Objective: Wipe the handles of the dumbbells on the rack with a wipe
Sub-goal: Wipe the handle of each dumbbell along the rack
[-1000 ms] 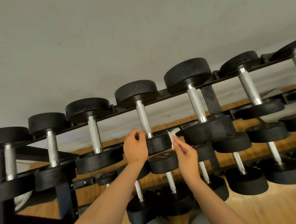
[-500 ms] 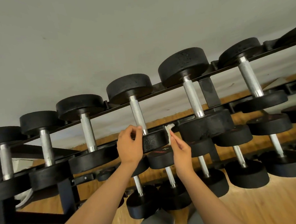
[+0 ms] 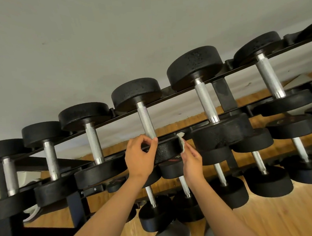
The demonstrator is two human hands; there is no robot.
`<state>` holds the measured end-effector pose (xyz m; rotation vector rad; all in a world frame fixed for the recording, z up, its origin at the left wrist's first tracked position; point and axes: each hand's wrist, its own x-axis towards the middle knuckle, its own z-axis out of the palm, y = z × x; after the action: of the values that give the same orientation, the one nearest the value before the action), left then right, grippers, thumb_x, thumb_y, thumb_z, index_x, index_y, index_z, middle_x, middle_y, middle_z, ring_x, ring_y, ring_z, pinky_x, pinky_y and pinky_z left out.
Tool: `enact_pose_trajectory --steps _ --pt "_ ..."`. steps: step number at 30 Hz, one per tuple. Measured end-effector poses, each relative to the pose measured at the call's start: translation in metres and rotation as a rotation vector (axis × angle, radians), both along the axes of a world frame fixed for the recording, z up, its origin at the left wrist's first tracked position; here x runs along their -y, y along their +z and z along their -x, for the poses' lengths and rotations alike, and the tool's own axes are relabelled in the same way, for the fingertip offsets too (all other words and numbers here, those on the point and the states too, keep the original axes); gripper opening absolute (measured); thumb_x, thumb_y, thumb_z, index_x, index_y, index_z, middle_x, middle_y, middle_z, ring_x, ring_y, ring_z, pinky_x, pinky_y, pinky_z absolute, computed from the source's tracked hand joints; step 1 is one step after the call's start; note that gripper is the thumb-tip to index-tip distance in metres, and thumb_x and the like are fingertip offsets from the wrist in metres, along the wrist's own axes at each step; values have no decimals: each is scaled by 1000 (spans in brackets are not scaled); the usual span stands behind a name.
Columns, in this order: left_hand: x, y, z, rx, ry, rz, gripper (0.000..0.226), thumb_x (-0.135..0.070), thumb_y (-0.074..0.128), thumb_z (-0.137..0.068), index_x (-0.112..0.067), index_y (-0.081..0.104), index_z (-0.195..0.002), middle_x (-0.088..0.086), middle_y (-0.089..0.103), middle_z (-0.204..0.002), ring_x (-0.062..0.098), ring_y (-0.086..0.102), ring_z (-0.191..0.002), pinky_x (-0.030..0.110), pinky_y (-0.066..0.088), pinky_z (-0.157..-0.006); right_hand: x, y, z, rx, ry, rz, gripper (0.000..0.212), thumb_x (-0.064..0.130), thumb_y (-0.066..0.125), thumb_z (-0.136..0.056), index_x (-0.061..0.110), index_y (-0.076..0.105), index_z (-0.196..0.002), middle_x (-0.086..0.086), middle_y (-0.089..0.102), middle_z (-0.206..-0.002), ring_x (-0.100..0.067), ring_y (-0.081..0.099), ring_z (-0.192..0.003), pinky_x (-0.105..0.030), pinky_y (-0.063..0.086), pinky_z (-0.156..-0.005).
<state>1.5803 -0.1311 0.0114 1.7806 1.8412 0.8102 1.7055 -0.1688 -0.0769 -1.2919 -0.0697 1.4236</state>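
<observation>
Grey wall above, wood floor below. Black rack carries two tiers of black dumbbells. Left hand curls over the near head of one top-tier dumbbell, at the handle's base. Right hand pinches a white wipe against that head's right edge. Red mark on a lower head, unreadable.

Black dumbbells, crumpled white wipe

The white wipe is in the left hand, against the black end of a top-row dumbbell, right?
Not quite: the head view shows the right hand pinching the white wipe against the black end of that dumbbell. The left hand grips its edge.
</observation>
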Motion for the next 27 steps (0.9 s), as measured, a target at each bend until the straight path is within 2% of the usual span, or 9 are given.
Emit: enact_pose_trajectory --steps 7,11,17,19,23,25,27 --pt "-1 -1 1 3 6 7 23 -49 56 -85 -30 57 -70 -15 57 -74 8 54 -84 22 40 -69 -6 -2 -5 -48 47 -34 26 25 58 -96 22 68 -120 -2 68 -121 -18 60 -118 -45 41 -108" --pt "0 -1 1 16 13 5 23 -45 59 -86 -28 58 -70 -14 57 -73 6 54 -83 20 39 -69 -1 -5 -5 -3 57 -45 23 24 58 -97 27 70 -117 0 68 -121 -20 59 -119 -50 42 -107" --pt "0 1 0 34 20 11 23 -48 58 -84 -30 57 -69 -15 57 -73 7 54 -83 20 40 -69 8 18 0 68 -7 -37 23 24 56 -97 35 72 -109 5 68 -120 -15 59 -119 -48 43 -106" --pt "0 1 0 38 23 1 26 -50 57 -83 -27 58 -70 -15 57 -73 6 54 -83 20 40 -68 21 31 2 132 -24 -84 26 19 56 -96 36 70 -110 7 67 -122 -9 58 -119 -43 43 -107" --pt "0 0 1 30 17 -7 26 -49 57 -83 -26 58 -70 -14 57 -72 5 53 -83 16 36 -66 23 58 12 330 -12 -253 28 15 57 -94 36 63 -112 20 62 -121 4 52 -121 -24 43 -105" --pt "0 1 0 27 14 -4 27 -50 56 -83 -26 59 -71 -14 57 -72 4 52 -82 17 36 -66 14 63 11 392 27 -301 29 16 57 -94 35 62 -113 22 60 -122 5 49 -124 -22 42 -105" --pt "0 1 0 24 27 8 27 -50 57 -84 -27 59 -71 -14 56 -73 4 52 -82 17 35 -65 17 63 10 425 46 -323 29 16 58 -93 34 63 -115 16 58 -129 4 48 -126 -23 41 -106"
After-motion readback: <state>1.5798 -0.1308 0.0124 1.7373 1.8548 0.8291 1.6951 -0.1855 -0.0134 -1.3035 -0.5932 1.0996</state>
